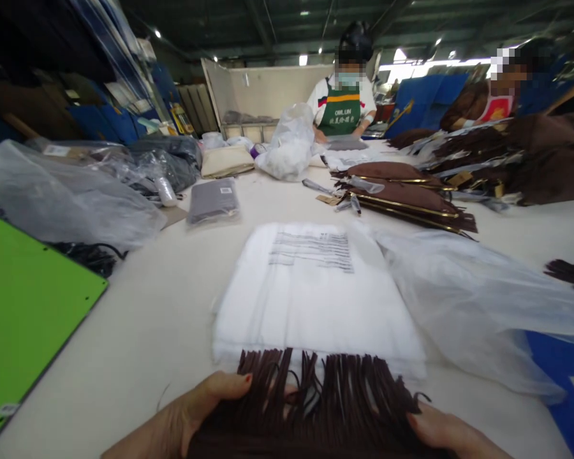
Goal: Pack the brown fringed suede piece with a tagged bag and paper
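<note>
Fringe (349, 389) (beyond: bagged grey cloth (213, 201))

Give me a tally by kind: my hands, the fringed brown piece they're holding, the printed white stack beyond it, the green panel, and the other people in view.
Your hands: 2 (left hand, right hand)
Fringed brown piece, held: 1
Printed white stack: 1
Green panel: 1
Other people: 2 (green apron, red apron)
Total: 7

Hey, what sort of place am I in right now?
Probably a textile packing workshop: brown fringed textiles are piled on a big white table, with plastic bags around, and an aproned co-worker is across it.
</note>
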Demonstrator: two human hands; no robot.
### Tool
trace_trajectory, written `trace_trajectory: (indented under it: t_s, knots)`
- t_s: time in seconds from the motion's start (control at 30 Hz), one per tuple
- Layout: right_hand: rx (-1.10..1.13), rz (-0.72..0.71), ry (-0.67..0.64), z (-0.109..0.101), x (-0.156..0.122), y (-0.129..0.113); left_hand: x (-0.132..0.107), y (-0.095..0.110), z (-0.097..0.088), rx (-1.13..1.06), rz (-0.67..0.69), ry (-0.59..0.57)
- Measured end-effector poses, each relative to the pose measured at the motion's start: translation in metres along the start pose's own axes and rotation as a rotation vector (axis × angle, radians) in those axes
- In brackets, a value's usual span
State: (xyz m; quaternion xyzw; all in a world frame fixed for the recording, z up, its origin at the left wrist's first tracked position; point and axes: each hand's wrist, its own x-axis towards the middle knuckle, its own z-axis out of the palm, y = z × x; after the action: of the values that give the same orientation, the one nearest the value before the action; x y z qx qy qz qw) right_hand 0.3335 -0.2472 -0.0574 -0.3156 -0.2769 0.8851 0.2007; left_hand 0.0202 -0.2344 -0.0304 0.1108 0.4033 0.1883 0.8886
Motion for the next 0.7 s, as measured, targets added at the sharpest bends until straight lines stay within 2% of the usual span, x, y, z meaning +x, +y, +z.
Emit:
trace_trajectory:
  t_s: [0.13, 0.37, 0.43, 0.5, 0.6, 0.7]
  knots:
    - [0.006, 0.001, -0.02, -0.002, 0.011, -0.004, 0.007, 0.006, 0.003, 0.014, -0.048, 0.015]
    - [0.086, 0.034, -0.062, 0.017, 0.024, -0.019, 0.034, 0.005, -0.026, 0.168, 0.03, 0.114]
    - [0.113, 0.047, -0.078, 0.024, 0.023, -0.029, 0.034, 0.01, -0.023, 0.159, 0.045, 0.11]
    - [0.087, 0.044, -0.086, 0.033, 0.018, -0.039, 0.027, 0.016, -0.012, 0.137, 0.057, 0.047]
    - [-0.194, 0.014, -0.096, 0.048, 0.005, -0.048, 0.009, 0.017, 0.01, 0.257, 0.061, -0.092]
    - [-0.629, -0.193, -0.087, 0.059, -0.004, -0.037, -0.005, -0.003, 0.022, 0.534, 0.232, -0.095]
